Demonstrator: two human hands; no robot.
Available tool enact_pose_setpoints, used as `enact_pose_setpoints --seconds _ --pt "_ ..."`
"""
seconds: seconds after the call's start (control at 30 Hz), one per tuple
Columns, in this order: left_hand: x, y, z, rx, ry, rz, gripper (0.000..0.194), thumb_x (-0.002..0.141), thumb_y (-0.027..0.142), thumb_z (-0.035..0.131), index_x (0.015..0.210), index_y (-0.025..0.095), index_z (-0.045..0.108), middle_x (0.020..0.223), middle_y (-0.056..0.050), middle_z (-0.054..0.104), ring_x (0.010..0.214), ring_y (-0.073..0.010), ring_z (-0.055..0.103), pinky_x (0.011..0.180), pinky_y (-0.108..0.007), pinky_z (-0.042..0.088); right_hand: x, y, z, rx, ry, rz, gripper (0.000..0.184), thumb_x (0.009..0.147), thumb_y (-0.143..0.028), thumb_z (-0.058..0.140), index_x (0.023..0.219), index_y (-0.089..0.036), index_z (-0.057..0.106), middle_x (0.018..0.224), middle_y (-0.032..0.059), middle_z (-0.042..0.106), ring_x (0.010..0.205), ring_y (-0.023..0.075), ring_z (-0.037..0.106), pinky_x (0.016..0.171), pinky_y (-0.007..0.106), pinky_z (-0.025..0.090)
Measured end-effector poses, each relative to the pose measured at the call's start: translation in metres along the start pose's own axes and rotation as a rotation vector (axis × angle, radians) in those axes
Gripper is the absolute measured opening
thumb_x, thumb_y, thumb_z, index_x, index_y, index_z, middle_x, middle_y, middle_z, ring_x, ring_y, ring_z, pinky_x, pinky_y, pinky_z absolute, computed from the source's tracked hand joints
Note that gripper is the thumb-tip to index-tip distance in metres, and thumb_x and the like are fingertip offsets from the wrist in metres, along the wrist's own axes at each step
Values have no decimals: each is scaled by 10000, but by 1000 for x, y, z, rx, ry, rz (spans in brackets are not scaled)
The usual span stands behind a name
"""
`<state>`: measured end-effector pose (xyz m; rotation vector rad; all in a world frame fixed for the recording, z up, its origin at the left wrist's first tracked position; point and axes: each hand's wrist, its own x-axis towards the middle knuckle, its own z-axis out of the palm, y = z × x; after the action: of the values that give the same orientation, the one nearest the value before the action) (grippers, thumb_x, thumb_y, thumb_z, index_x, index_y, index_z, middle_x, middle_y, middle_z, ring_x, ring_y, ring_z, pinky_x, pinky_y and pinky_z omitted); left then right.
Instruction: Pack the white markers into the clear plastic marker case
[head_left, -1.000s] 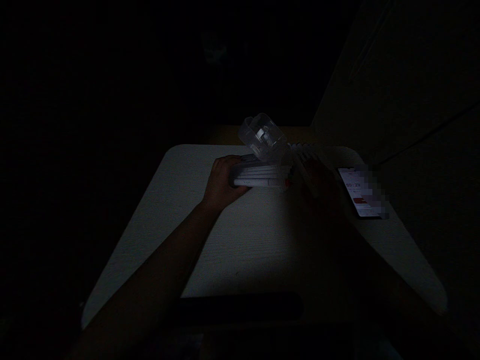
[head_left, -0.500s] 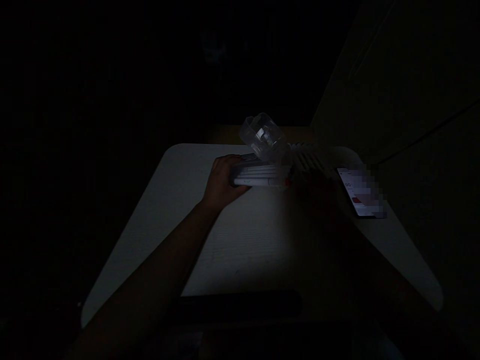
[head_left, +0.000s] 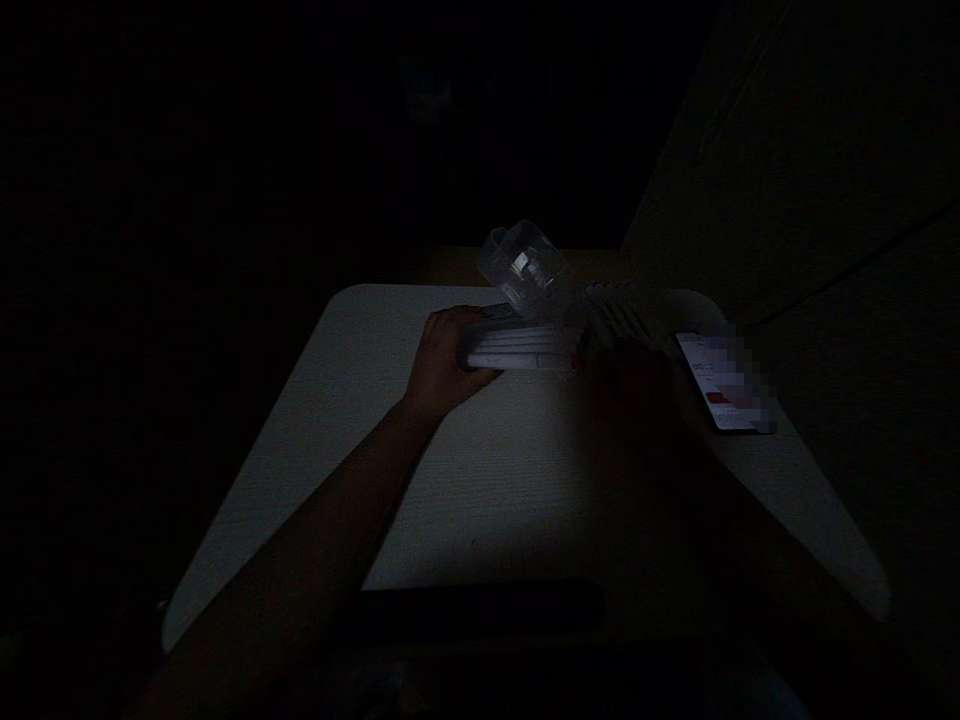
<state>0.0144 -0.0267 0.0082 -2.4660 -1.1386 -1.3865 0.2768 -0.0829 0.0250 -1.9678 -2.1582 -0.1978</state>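
Observation:
In the dim light my left hand (head_left: 442, 360) is wrapped round the left end of a clear plastic marker case (head_left: 487, 330). Several white markers (head_left: 517, 360) lie side by side in it, one with a red tip at the right. From the case's far side a transparent lid (head_left: 525, 265) stands up, tilted. My right hand (head_left: 637, 385) is in deep shadow by the markers' right ends; its fingers are too dark to make out. Just beyond it is a pale slotted object (head_left: 619, 310), partly hidden.
The white tabletop (head_left: 337, 400) has rounded corners and a dark slot (head_left: 480, 610) along its near edge. A phone with a lit, partly blurred screen (head_left: 701, 370) lies at the right. A wall (head_left: 825, 200) rises beyond the right side. Everything around the table is very dark.

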Motion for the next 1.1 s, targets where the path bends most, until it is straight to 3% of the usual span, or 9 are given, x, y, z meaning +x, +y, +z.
enact_pose_setpoints --seconds 0.17,0.3,0.4,0.6,0.73,0.9,1.1 --pt "-1 -1 1 -26 30 20 625 625 393 748 1151 218 459 1152 -83 582 1061 -262 548 895 -412 441 0 -2 -1 -22 -9 5 466 914 -350 278 1193 -126 577 1251 167 545 1143 295 486 938 449 342" --pt "-1 -1 0 -27 23 17 639 606 381 759 1148 225 458 1148 -81 586 1057 -265 551 894 -419 447 2 -1 -5 -107 -64 77 432 895 -314 305 1065 -92 635 1112 186 610 1057 321 526 878 451 353" --pt "0 -1 0 -19 22 4 638 604 376 762 1144 228 456 1146 -79 588 1054 -263 553 898 -424 445 3 0 -9 -173 -94 115 372 872 -287 338 1003 -134 651 1026 163 638 1003 339 537 818 460 356" --pt "1 -1 0 -19 11 6 621 618 390 752 1140 226 458 1143 -79 590 1054 -265 554 896 -434 444 1 -4 -15 -184 -123 148 414 878 -335 328 1162 -151 567 1119 158 617 1017 333 535 810 452 350" --pt "0 -2 0 -30 17 19 625 616 381 760 1140 222 458 1143 -79 590 1053 -262 553 895 -433 447 1 -5 -18 -168 -151 162 410 877 -328 332 1135 -146 593 1080 156 640 993 316 560 825 448 361" --pt "0 -2 0 -10 17 18 615 628 386 753 1140 208 463 1145 -84 589 1050 -265 552 883 -435 455 1 3 -23 45 -49 192 406 861 -299 368 1140 -130 609 1124 149 631 928 257 607 765 366 437" --pt "0 2 -1 -18 2 -16 620 618 403 751 1135 223 461 1146 -79 586 1058 -266 551 896 -434 445 1 21 -24 110 111 187 339 843 -296 432 1070 -162 645 1055 122 645 961 240 602 798 358 464"
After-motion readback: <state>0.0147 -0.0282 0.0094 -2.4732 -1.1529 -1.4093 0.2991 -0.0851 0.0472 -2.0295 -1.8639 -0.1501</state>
